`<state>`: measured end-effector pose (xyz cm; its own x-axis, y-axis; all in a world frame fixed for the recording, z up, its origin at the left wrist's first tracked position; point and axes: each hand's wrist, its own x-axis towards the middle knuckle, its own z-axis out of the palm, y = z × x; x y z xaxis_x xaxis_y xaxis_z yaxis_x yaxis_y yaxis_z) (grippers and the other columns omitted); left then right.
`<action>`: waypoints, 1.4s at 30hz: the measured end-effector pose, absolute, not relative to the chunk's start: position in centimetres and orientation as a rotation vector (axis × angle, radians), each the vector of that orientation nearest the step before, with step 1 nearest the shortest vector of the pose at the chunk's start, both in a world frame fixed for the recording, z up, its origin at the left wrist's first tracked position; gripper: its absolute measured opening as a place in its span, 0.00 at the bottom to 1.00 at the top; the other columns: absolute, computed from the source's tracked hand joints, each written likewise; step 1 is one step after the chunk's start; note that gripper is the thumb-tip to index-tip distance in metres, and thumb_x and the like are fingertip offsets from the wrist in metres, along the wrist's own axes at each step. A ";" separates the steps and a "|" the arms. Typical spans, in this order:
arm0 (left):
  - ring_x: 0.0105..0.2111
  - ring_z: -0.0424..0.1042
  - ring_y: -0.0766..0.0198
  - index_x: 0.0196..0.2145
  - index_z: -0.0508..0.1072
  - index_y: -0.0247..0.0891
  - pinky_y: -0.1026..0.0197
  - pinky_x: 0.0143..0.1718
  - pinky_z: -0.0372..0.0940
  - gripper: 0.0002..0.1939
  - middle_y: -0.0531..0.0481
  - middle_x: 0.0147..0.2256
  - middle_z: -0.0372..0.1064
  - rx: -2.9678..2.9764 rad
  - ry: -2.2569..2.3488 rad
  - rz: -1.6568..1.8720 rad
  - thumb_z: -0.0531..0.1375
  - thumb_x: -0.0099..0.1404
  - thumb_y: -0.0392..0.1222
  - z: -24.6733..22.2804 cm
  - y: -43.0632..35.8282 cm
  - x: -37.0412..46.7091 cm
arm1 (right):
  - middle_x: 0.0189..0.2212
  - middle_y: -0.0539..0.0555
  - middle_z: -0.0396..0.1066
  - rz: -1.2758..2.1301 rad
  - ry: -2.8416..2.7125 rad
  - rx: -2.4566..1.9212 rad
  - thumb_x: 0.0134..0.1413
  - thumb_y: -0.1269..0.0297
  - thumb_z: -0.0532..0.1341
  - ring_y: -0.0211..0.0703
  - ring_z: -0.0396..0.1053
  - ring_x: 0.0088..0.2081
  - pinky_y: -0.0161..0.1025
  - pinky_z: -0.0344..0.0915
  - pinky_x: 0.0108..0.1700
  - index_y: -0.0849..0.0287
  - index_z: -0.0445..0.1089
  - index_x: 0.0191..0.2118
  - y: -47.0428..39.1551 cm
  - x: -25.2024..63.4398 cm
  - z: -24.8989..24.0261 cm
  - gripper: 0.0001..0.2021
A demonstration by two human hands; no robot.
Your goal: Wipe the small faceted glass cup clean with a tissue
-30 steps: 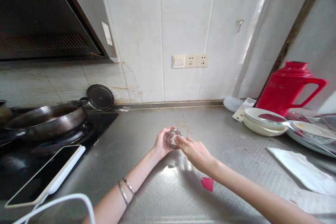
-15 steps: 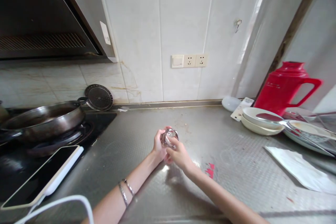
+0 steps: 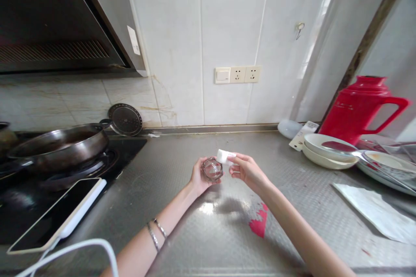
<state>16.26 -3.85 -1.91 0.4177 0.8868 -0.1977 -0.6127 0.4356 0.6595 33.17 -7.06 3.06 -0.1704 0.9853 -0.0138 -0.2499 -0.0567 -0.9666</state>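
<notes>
My left hand (image 3: 199, 176) is wrapped round a clear faceted glass (image 3: 212, 169), its round opening facing the camera above the metal counter (image 3: 182, 233). Just right of the glass, my right hand (image 3: 244, 169) pinches a small white object (image 3: 225, 156) between thumb and fingers, close to the glass's upper right rim. The white object looks like a small container or a folded piece; which one I cannot tell. A red patch (image 3: 259, 221) lies on the counter below my right hand.
On the left are a stove with a metal pan (image 3: 61, 147) and a phone (image 3: 55, 214) with a white cable. A red thermos (image 3: 360, 110), stacked bowls (image 3: 328, 162) and a white cloth (image 3: 373, 212) stand or lie on the right.
My right hand has moved up and right, away from the glass, and the white object now shows in its fingers. More of the red patch is visible.
</notes>
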 end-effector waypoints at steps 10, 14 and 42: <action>0.31 0.76 0.45 0.46 0.69 0.36 0.55 0.20 0.67 0.23 0.34 0.40 0.74 0.557 0.470 0.749 0.52 0.61 0.54 -2.5 -3.6 15.9 | 0.37 0.56 0.74 0.188 -1.879 -0.918 0.56 0.69 0.55 0.44 0.72 0.40 0.41 0.70 0.43 0.58 0.74 0.39 -3.4 34.8 0.8 0.11; 0.28 0.76 0.45 0.46 0.69 0.38 0.57 0.18 0.64 0.23 0.35 0.38 0.74 0.560 0.454 0.685 0.51 0.61 0.57 -3.8 -3.2 15.9 | 0.47 0.58 0.74 0.081 -2.084 -0.864 0.60 0.73 0.52 0.46 0.70 0.50 0.45 0.69 0.50 0.57 0.70 0.48 -4.1 34.7 -0.5 0.15; 0.22 0.72 0.50 0.36 0.71 0.33 0.67 0.12 0.50 0.31 0.36 0.29 0.73 0.570 0.519 0.589 0.46 0.61 0.66 -4.1 -2.9 16.1 | 0.53 0.59 0.69 0.009 -2.589 -0.707 0.61 0.78 0.51 0.43 0.65 0.56 0.61 0.45 0.63 0.54 0.64 0.57 -4.8 34.9 1.5 0.21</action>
